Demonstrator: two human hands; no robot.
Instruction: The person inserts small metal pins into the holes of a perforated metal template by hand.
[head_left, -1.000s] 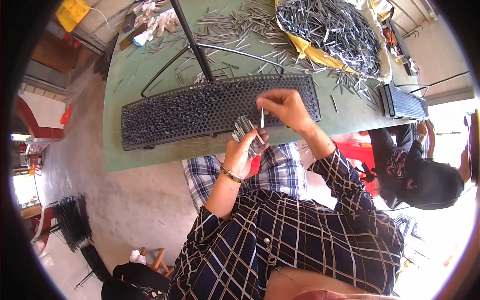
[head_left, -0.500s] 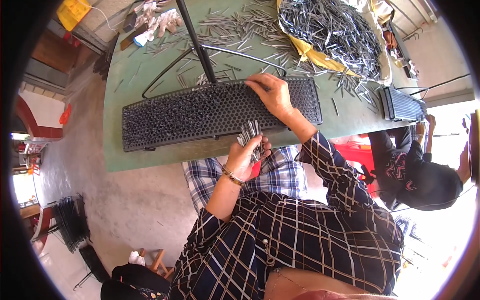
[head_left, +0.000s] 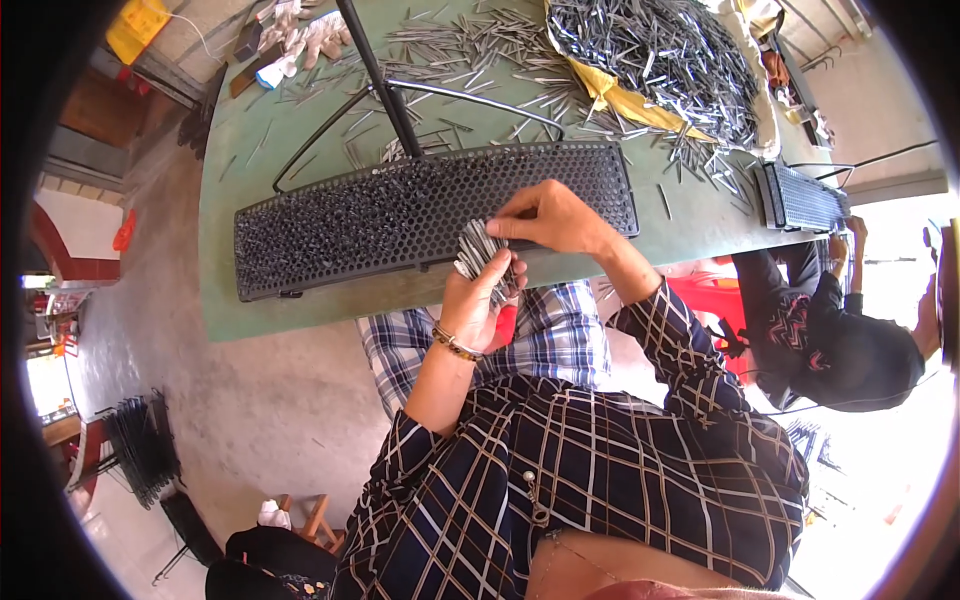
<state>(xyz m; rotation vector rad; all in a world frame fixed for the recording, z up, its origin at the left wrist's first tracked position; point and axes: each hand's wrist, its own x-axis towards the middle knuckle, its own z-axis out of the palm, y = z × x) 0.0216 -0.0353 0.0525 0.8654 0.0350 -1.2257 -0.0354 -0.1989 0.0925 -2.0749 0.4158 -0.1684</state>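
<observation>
My left hand (head_left: 474, 305) is wrapped round a bundle of thin metal strips (head_left: 480, 246), their ends fanning up past the fingers. At the upper right of that bundle, the thumb and forefinger of my right hand (head_left: 556, 220) pinch a strip's end; its other fingers are curled. Just beyond both hands lies a long black perforated tray (head_left: 540, 185) with rows of round holes. Its left half is densely filled with dark upright pieces, while open holes show toward the right. A black rod frame (head_left: 395, 110) is joined to the tray's far side.
A yellow-edged sack (head_left: 660, 70) heaped with metal strips stands on the green table (head_left: 225, 250). Loose strips (head_left: 470, 45) lie scattered nearby. Work gloves (head_left: 310, 42) rest at the far left. At right, another person (head_left: 840, 330) sits at a similar tray (head_left: 805, 198).
My right hand has come down from the tray's far edge to the bundle. The left hand with its strips has shifted slightly left and tilted.
</observation>
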